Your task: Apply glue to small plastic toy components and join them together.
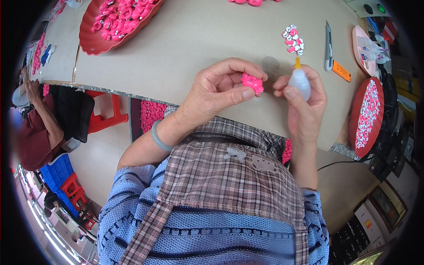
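Observation:
My left hand (218, 86) pinches a small bright pink plastic figure (251, 82) with dark markings between thumb and fingers, just above the table. To its right, my right hand (304, 99) is closed around a small white squeeze bottle (300, 83). The bottle's yellow nozzle (297, 63) points up and away from me, apart from the figure. Beyond the nozzle lies a small heap of pink and white pieces (293, 40).
A red scalloped bowl (87, 43) of pink figures stands far left on the table (190, 33). At right lie an orange-and-grey utility knife (335, 66), a pink dish (357, 39) with small bottles, and a red tray (354, 115) of pink-and-white pieces. Another person (42, 117) sits at left.

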`<action>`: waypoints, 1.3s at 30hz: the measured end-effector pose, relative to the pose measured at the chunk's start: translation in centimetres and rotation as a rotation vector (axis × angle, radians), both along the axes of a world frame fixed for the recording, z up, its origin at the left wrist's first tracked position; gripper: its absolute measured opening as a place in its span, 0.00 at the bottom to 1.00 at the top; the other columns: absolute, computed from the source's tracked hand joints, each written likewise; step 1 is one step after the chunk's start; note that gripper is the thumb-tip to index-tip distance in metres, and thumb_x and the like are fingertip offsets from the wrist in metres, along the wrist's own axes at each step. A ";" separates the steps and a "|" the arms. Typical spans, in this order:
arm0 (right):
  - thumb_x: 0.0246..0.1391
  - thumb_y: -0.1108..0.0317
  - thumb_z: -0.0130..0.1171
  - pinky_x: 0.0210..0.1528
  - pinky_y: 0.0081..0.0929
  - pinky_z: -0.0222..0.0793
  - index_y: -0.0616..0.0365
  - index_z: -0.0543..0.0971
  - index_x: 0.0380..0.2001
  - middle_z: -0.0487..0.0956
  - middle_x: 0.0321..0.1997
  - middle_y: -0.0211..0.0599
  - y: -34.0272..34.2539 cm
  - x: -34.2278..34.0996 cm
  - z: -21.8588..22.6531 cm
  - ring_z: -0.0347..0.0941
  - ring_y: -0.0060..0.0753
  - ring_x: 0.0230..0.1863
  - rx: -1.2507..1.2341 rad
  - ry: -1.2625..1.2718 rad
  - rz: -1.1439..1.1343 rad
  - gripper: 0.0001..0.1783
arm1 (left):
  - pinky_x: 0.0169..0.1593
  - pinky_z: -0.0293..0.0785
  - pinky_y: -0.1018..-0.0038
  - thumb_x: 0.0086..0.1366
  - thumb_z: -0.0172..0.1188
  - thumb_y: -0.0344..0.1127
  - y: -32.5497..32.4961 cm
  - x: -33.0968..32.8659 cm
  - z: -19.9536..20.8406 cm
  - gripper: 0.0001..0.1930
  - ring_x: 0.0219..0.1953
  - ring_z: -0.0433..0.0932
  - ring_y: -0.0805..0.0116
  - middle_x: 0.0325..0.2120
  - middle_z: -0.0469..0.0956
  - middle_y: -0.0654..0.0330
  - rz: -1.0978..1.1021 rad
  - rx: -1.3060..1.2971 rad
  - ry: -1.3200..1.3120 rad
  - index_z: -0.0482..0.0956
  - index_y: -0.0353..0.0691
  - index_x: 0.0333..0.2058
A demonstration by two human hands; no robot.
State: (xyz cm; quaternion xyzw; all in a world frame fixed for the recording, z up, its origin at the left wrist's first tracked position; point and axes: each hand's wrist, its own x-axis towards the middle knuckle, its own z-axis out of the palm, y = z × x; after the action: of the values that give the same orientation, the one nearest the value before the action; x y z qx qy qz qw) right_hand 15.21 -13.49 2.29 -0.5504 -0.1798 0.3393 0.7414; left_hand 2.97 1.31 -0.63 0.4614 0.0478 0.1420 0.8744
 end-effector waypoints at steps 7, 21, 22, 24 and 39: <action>0.45 0.83 0.60 0.35 0.17 0.67 0.61 0.72 0.34 0.71 0.34 0.30 0.4 -1.1 -1.4 0.70 0.18 0.31 -0.077 -0.357 0.068 0.12 | 0.52 0.72 0.70 0.59 0.61 0.26 -0.1 0.0 -0.4 0.16 0.47 0.73 0.67 0.45 0.72 0.50 0.004 -0.003 -0.008 0.71 0.34 0.45; 0.44 0.81 0.64 0.36 0.18 0.68 0.61 0.78 0.29 0.77 0.33 0.34 0.7 -1.9 -1.2 0.73 0.21 0.34 -0.136 -0.489 -0.001 0.07 | 0.53 0.73 0.71 0.59 0.59 0.24 -0.4 0.0 0.0 0.15 0.50 0.74 0.62 0.47 0.73 0.47 0.074 0.176 0.003 0.75 0.30 0.45; 0.44 0.81 0.64 0.36 0.18 0.68 0.61 0.78 0.29 0.77 0.33 0.34 0.7 -2.0 -1.3 0.73 0.21 0.35 -0.140 -0.455 -0.018 0.07 | 0.52 0.73 0.72 0.59 0.59 0.23 -0.5 0.1 0.0 0.15 0.50 0.74 0.62 0.47 0.73 0.47 0.087 0.206 -0.001 0.75 0.30 0.45; 0.44 0.81 0.64 0.37 0.18 0.69 0.61 0.78 0.29 0.77 0.34 0.34 0.7 -2.1 -1.5 0.73 0.21 0.35 -0.143 -0.419 -0.034 0.07 | 0.51 0.74 0.72 0.58 0.58 0.22 -0.5 0.1 0.0 0.15 0.50 0.75 0.62 0.47 0.73 0.47 0.101 0.237 -0.005 0.75 0.29 0.45; 0.45 0.85 0.61 0.28 0.17 0.72 0.65 0.77 0.29 0.75 0.34 0.36 0.6 -2.3 -1.6 0.75 0.21 0.27 -0.096 -0.388 -0.027 0.07 | 0.43 0.81 0.75 0.58 0.58 0.20 -0.8 0.1 -0.4 0.13 0.43 0.78 0.62 0.46 0.73 0.46 0.156 0.367 -0.024 0.76 0.29 0.43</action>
State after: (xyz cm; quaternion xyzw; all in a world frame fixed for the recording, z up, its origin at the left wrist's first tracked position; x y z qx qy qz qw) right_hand 12.92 -12.86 0.74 -0.6425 -0.2955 0.2252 0.6702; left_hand 3.12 0.48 -1.03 0.6061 0.0463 0.2212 0.7626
